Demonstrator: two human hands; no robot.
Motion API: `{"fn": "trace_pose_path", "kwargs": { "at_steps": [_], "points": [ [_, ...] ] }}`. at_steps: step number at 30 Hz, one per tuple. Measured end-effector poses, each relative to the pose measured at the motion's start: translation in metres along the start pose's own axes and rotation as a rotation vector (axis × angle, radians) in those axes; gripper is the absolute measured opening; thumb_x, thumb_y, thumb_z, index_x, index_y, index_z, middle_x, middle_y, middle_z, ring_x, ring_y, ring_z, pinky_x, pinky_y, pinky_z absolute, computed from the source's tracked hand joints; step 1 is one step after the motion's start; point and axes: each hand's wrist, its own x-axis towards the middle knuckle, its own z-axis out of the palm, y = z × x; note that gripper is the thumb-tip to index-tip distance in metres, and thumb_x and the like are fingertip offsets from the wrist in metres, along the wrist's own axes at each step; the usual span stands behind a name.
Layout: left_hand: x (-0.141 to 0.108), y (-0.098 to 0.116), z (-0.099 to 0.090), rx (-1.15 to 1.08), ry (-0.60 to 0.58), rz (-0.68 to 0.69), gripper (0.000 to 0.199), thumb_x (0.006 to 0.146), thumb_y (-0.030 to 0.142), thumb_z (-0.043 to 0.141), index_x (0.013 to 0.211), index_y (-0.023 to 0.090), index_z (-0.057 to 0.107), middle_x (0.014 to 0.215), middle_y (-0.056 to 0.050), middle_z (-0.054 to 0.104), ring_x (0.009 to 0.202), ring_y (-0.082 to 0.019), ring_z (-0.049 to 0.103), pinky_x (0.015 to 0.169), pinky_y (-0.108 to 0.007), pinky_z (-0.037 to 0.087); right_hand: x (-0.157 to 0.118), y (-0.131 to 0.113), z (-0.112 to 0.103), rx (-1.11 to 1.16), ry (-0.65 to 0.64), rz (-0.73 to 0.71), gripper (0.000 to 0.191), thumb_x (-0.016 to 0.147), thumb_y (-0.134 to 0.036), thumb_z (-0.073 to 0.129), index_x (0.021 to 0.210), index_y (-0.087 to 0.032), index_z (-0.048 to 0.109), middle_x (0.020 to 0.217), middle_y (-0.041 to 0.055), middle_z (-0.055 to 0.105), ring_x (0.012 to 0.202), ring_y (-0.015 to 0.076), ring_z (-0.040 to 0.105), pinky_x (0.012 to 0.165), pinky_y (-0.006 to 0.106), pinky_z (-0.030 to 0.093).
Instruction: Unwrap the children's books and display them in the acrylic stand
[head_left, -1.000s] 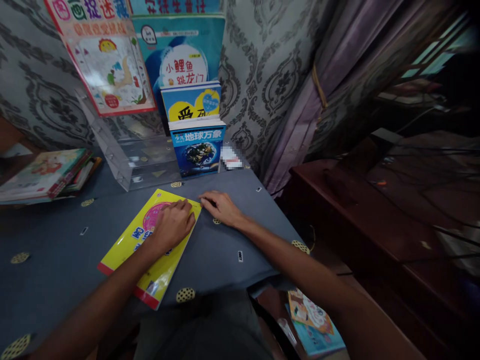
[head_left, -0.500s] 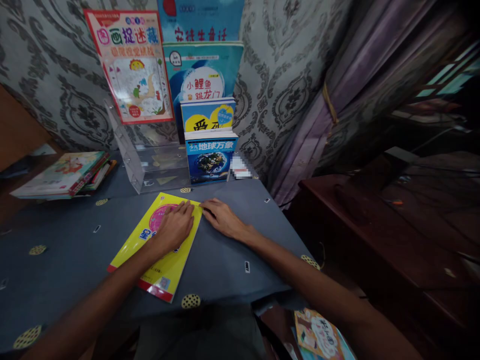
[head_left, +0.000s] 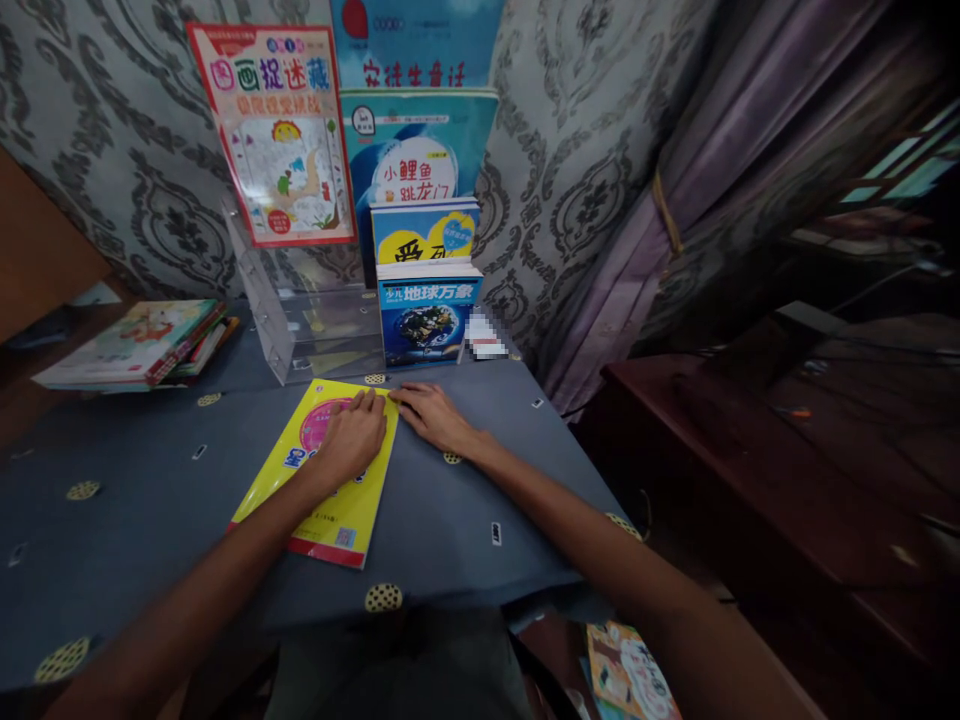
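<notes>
A yellow book (head_left: 337,520) with a pink circle and a red bottom band lies closed and slightly turned on the table. My left hand (head_left: 356,435) rests palm down on its cover, fingers stretched toward the top edge, hiding part of the title. At the book's top right corner, my right hand (head_left: 433,417) has its fingertips drawn together on the corner; its palm side is hidden. Just beyond the book stands a clear acrylic rack (head_left: 274,320) holding several books, among them a blue book with a globe (head_left: 427,325) in front.
The table (head_left: 450,540) wears a grey-blue patterned cloth. A stack of books (head_left: 142,345) lies at the left. A red picture book (head_left: 281,140) stands in the rack's upper left. Right of the table is a dark red desk (head_left: 720,450); more books (head_left: 630,670) show low down.
The yellow book has turned a little and its lower edge has moved up, away from me. Both hands stay at it, the right at its top corner. The view has shifted slightly.
</notes>
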Motion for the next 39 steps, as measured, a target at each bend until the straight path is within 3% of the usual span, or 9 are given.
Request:
{"fn": "trace_pose_path", "kwargs": {
  "at_steps": [3, 7, 13, 16, 18, 20, 25, 29, 39],
  "points": [
    [-0.001, -0.007, 0.000, -0.015, 0.009, 0.045, 0.039, 0.100, 0.021, 0.034, 0.132, 0.011, 0.053, 0.147, -0.020, 0.052, 0.137, -0.031, 0.048, 0.108, -0.053, 0.043, -0.001, 0.002, 0.002, 0.015, -0.007, 0.010, 0.036, 0.099, -0.019, 0.049, 0.134, -0.020, 0.060, 0.131, 0.0114, 0.067, 0.133, 0.0249, 0.053, 0.110, 0.046, 0.040],
    [-0.018, -0.024, -0.002, -0.089, 0.007, 0.226, 0.040, 0.099, 0.024, 0.038, 0.134, 0.018, 0.056, 0.146, -0.014, 0.054, 0.136, -0.028, 0.050, 0.111, -0.049, 0.041, -0.004, 0.002, 0.004, 0.019, -0.022, 0.020, 0.035, 0.100, -0.021, 0.049, 0.132, -0.019, 0.061, 0.135, 0.0116, 0.064, 0.137, 0.0258, 0.049, 0.112, 0.047, 0.037],
    [-0.083, -0.044, -0.016, -0.198, -0.076, 0.481, 0.042, 0.100, 0.037, 0.043, 0.141, 0.030, 0.052, 0.150, -0.007, 0.052, 0.138, -0.022, 0.048, 0.115, -0.046, 0.037, -0.004, 0.001, 0.004, 0.021, -0.044, 0.026, 0.035, 0.099, -0.020, 0.051, 0.132, -0.017, 0.060, 0.137, 0.0124, 0.063, 0.138, 0.0276, 0.047, 0.112, 0.049, 0.036],
    [-0.113, -0.051, -0.022, -0.228, -0.124, 0.568, 0.061, 0.094, 0.053, 0.053, 0.150, 0.033, 0.040, 0.155, -0.005, 0.045, 0.143, -0.021, 0.041, 0.119, -0.041, 0.032, -0.005, 0.001, 0.004, 0.020, -0.049, 0.024, 0.035, 0.098, -0.021, 0.052, 0.132, -0.017, 0.060, 0.138, 0.0124, 0.062, 0.138, 0.0275, 0.047, 0.112, 0.050, 0.035],
    [-0.125, -0.055, -0.023, -0.228, -0.121, 0.581, 0.068, 0.093, 0.055, 0.055, 0.153, 0.033, 0.033, 0.157, -0.005, 0.042, 0.145, -0.020, 0.039, 0.119, -0.040, 0.031, -0.005, 0.002, 0.004, 0.015, -0.055, 0.026, 0.036, 0.098, -0.020, 0.052, 0.133, -0.018, 0.059, 0.138, 0.0120, 0.062, 0.138, 0.0276, 0.047, 0.112, 0.050, 0.035],
    [-0.130, -0.057, -0.022, -0.224, -0.104, 0.578, 0.062, 0.096, 0.051, 0.051, 0.153, 0.034, 0.033, 0.156, -0.004, 0.043, 0.145, -0.019, 0.039, 0.119, -0.040, 0.031, -0.003, 0.002, 0.004, 0.003, -0.062, 0.022, 0.036, 0.099, -0.020, 0.051, 0.134, -0.018, 0.059, 0.139, 0.0114, 0.061, 0.139, 0.0276, 0.046, 0.112, 0.050, 0.035],
    [-0.128, -0.044, -0.009, -0.176, -0.045, 0.546, 0.050, 0.102, 0.047, 0.038, 0.148, 0.029, 0.042, 0.155, -0.005, 0.045, 0.145, -0.019, 0.039, 0.121, -0.044, 0.028, 0.004, 0.003, 0.004, -0.033, -0.063, 0.033, 0.037, 0.099, -0.019, 0.049, 0.135, -0.019, 0.058, 0.142, 0.0103, 0.059, 0.139, 0.0286, 0.046, 0.111, 0.051, 0.035],
    [-0.125, -0.030, 0.006, -0.163, 0.044, 0.496, 0.045, 0.102, 0.046, 0.040, 0.140, 0.025, 0.052, 0.150, -0.007, 0.052, 0.142, -0.021, 0.044, 0.120, -0.049, 0.029, 0.003, 0.000, 0.004, -0.028, -0.039, 0.029, 0.037, 0.097, -0.014, 0.049, 0.131, -0.020, 0.062, 0.138, 0.0092, 0.062, 0.138, 0.0280, 0.047, 0.111, 0.050, 0.035],
    [-0.125, -0.025, 0.012, -0.346, 0.108, 0.433, 0.032, 0.098, 0.040, 0.051, 0.122, 0.025, 0.066, 0.138, -0.007, 0.063, 0.135, -0.023, 0.052, 0.117, -0.057, 0.033, -0.060, -0.051, 0.001, 0.169, -0.030, -0.065, 0.039, 0.098, -0.014, 0.046, 0.133, -0.024, 0.061, 0.126, 0.0078, 0.069, 0.130, 0.0234, 0.054, 0.108, 0.048, 0.041]
  ]
}}
